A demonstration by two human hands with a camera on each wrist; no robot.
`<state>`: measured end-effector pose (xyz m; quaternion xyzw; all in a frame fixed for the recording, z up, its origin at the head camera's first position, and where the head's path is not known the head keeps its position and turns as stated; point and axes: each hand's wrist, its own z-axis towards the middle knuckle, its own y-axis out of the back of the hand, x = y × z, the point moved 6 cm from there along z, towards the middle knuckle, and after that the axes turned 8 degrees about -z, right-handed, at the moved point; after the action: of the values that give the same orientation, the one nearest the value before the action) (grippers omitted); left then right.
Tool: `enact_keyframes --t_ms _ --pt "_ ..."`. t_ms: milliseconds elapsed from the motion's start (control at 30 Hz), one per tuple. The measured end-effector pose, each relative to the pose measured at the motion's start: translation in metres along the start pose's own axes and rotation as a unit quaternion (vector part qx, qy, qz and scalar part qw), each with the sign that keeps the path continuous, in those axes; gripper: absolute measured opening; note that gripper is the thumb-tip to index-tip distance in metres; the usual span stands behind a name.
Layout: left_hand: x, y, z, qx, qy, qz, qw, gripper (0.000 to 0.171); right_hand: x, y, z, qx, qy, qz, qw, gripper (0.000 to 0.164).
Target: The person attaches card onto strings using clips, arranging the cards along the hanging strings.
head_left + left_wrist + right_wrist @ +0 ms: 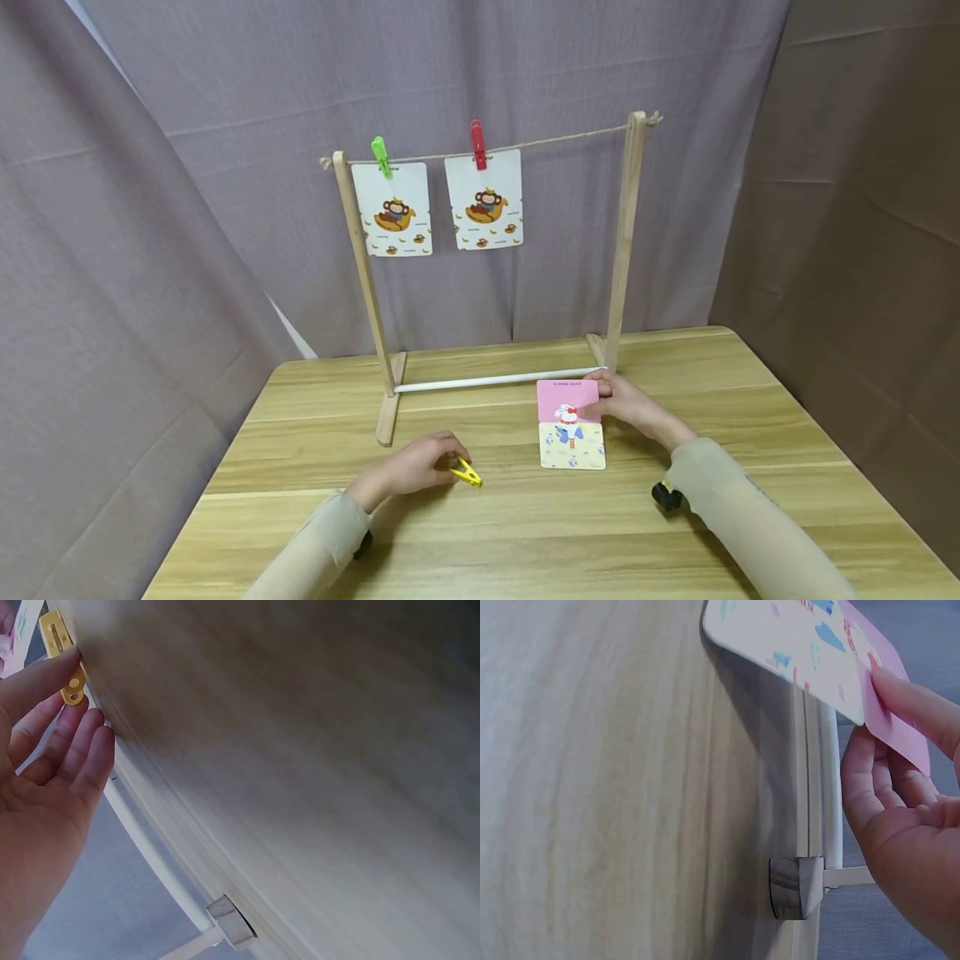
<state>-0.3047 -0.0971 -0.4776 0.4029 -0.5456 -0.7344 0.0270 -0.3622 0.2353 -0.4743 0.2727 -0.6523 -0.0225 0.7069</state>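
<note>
My left hand point(422, 463) pinches a yellow clothespin point(468, 472) between thumb and fingers, low over the table's front middle; its free end points right. In the left wrist view the clothespin point(63, 652) sits at the fingertips. My right hand point(630, 407) holds a pink and cream card point(572, 448) with a white rabbit by its right edge, thumb on the front and fingers behind. The right wrist view shows the card point(791, 652) raised at an angle over the wood. Two monkey cards point(396, 204) hang on a string, one from a green clothespin point(382, 157), one from a red clothespin point(478, 145).
A wooden stand point(622, 250) with two posts carries the string point(573, 136) between their tops. A white bar point(487, 382) joins its feet at the back of the wooden table point(480, 542). Grey curtains point(570, 250) hang right behind.
</note>
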Motion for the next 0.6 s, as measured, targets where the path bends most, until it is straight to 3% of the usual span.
enact_keyframes --t_ms 267,600 --pt "0.007 0.0 0.0 -0.008 0.02 -0.015 0.9996 0.031 -0.002 0.01 0.0 -0.033 -0.021 0.006 0.999 0.06" --pt "0.008 0.005 -0.003 -0.034 0.023 -0.03 0.9987 0.029 -0.003 0.013 0.001 -0.053 -0.031 0.027 0.998 0.061"
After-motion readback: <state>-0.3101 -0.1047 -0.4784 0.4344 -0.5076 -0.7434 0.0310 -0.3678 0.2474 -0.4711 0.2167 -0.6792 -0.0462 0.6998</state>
